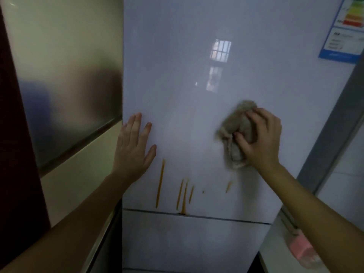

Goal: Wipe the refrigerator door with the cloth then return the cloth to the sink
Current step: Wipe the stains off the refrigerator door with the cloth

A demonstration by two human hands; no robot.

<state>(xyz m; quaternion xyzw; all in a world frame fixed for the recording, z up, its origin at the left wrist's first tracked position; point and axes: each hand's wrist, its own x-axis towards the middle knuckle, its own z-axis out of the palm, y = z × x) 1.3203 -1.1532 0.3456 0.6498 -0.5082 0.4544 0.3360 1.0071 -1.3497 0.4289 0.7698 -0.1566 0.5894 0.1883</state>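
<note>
The glossy white refrigerator door point(197, 75) fills the middle of the head view. Several orange-brown drip streaks point(183, 194) run down its lower part, just above the seam to the lower door. My right hand point(260, 138) presses a bunched beige cloth point(236, 131) against the door, right of centre and above the streaks. My left hand point(134, 148) lies flat on the door near its left edge, fingers spread, holding nothing. No sink is in view.
A steel-and-cream side panel point(65, 85) adjoins the door on the left. An energy label sticker point(348, 32) sits at the door's top right. A pink object point(301, 247) lies on a white ledge at the lower right, beside a tiled wall.
</note>
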